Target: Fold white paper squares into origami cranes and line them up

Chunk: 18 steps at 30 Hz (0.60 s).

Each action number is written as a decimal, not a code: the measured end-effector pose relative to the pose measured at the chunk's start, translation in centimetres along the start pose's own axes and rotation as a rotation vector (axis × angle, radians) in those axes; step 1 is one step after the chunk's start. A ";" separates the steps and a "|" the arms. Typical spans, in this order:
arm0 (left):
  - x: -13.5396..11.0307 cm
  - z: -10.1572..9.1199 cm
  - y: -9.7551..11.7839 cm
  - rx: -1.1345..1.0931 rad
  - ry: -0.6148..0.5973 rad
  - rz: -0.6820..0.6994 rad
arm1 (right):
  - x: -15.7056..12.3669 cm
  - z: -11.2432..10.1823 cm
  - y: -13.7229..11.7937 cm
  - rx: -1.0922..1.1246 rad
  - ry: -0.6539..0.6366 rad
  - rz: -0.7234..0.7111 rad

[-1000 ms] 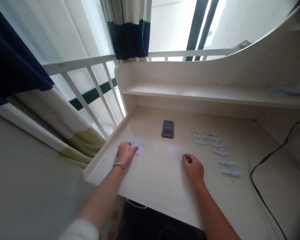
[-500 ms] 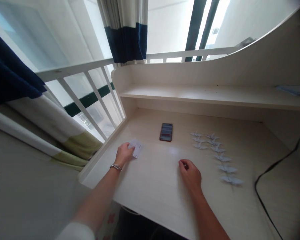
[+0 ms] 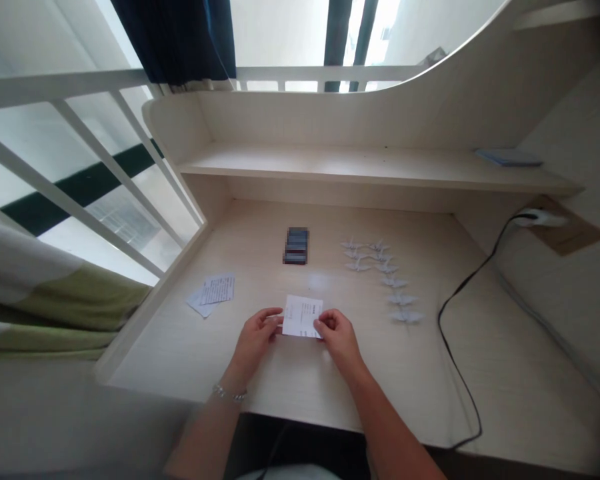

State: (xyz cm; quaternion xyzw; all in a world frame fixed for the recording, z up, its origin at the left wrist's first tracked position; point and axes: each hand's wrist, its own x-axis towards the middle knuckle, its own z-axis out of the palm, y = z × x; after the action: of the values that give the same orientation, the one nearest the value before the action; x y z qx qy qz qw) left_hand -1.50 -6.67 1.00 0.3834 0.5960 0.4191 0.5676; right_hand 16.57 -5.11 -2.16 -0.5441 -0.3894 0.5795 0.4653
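A square white sheet of paper (image 3: 300, 315) with printed text is held just over the desk, between my two hands. My left hand (image 3: 257, 337), with a chain bracelet at the wrist, pinches its left edge. The thumb and fingers of my right hand (image 3: 339, 335) are closed on its lower right corner. Further left lie loose printed paper squares (image 3: 217, 291), overlapping each other. Several folded white paper cranes (image 3: 401, 299) stand in two uneven rows to the right. Beyond the sheet lies a dark, pixelated rectangular object (image 3: 296, 245) whose kind I cannot make out.
A black cable (image 3: 443, 327) runs from a plug (image 3: 540, 217) at the right wall down across the desk (image 3: 280, 393). Along the back is a raised shelf (image 3: 340, 162) with a flat bluish item (image 3: 509, 157). A railing (image 3: 105, 157) and curtain (image 3: 55, 287) border the left.
My left hand has come from the left side to the middle with a sheet. My right hand has moved to it and grips its corner. The view has turned right.
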 end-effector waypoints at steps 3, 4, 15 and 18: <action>-0.9 -1.8 -0.6 0.299 0.103 0.251 | -0.3 -0.5 0.2 -0.016 0.013 0.009; -1.1 -2.1 -0.8 0.424 0.127 0.352 | -0.3 -0.4 0.2 -0.029 0.004 0.008; -0.8 -1.1 -1.7 0.829 -0.196 0.700 | -2.8 -1.8 -1.9 -0.438 -0.023 -0.090; -0.8 -1.2 -1.7 0.810 -0.201 0.650 | -3.8 -2.5 -2.5 -0.630 -0.142 -0.184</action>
State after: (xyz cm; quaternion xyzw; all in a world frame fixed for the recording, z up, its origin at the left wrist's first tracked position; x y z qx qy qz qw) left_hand -2.57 -8.11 -0.26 0.7753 0.5032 0.2709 0.2689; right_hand 19.22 -8.23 0.96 -0.5820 -0.6283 0.4228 0.2962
